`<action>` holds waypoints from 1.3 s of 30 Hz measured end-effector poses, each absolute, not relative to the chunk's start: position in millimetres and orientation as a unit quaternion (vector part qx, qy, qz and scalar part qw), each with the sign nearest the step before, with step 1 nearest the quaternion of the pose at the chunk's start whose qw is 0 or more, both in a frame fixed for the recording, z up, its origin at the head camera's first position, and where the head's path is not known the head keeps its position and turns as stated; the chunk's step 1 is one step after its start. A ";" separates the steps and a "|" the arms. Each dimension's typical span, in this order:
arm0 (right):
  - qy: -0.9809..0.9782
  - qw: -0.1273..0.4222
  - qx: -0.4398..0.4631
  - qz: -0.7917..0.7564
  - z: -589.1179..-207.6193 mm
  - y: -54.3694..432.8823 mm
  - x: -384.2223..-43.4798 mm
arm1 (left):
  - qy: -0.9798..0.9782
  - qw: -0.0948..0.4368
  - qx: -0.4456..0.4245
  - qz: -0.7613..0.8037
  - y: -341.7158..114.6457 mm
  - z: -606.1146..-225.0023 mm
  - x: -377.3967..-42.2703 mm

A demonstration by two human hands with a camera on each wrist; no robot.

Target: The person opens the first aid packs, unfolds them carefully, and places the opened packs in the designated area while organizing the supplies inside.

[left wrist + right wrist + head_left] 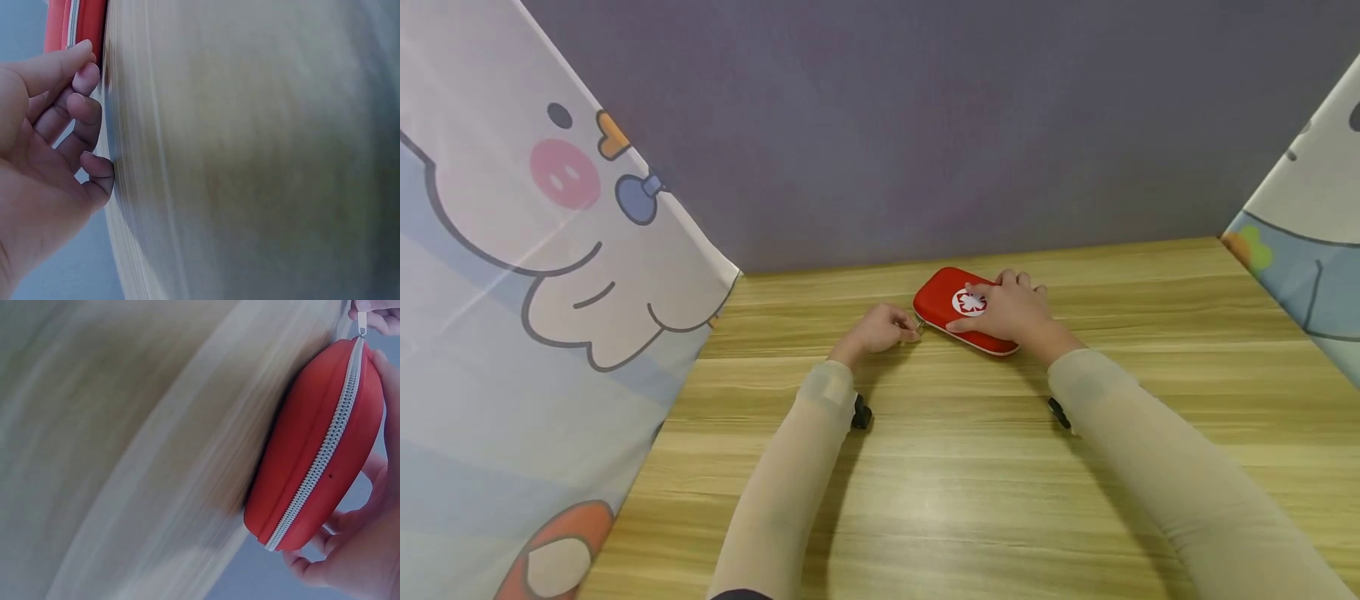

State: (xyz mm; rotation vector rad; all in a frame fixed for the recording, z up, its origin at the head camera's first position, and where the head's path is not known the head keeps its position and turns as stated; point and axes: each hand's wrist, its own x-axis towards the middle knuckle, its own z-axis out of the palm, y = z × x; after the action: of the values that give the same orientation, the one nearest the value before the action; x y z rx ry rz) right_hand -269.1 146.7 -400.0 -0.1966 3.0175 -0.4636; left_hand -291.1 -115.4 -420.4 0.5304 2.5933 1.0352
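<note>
A red zippered case (pixel 938 297) with a white round emblem lies on the wooden table, near its back edge. My right hand (pixel 1011 308) grips the case from above, thumb on the near side and fingers over the top and far side. At the case's left corner, my left hand (pixel 882 328) pinches the zipper pull (pixel 362 324) between thumb and index finger. In the right wrist view the silver zipper (pixel 322 456) runs closed along the side facing the camera. The left wrist view shows the other left fingers loosely curled, with the case's end just beyond them.
The wood-grain table (pixel 925 483) stretches toward the person. A grey-purple panel (pixel 925 125) stands along its back edge. Cartoon-printed cloths hang at the left (pixel 550 292) and right (pixel 1315 225). A dark wrist device (pixel 861 413) sits under the left sleeve.
</note>
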 end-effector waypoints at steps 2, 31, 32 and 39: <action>0.986 0.042 -0.064 -0.151 -400.0 146.1 -269.2 | 0.903 0.150 0.184 0.360 -115.6 -419.3 -290.6; 0.990 0.072 -0.080 -0.089 -399.9 151.7 -258.6 | 0.884 0.182 0.158 0.401 -114.1 -429.0 -295.3; 0.990 0.072 -0.080 -0.089 -400.2 151.3 -256.7 | 0.883 0.183 0.156 0.403 -114.6 -430.3 -295.2; 0.989 0.062 -0.091 -0.099 -404.6 153.9 -245.4 | 0.874 0.194 0.150 0.419 -114.2 -430.5 -299.5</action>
State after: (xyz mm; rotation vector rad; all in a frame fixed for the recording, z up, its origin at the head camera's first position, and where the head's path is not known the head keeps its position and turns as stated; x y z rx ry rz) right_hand -245.4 153.9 -404.6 -0.2757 2.9890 -0.3006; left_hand -299.5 -114.2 -430.5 0.4212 2.4516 1.1746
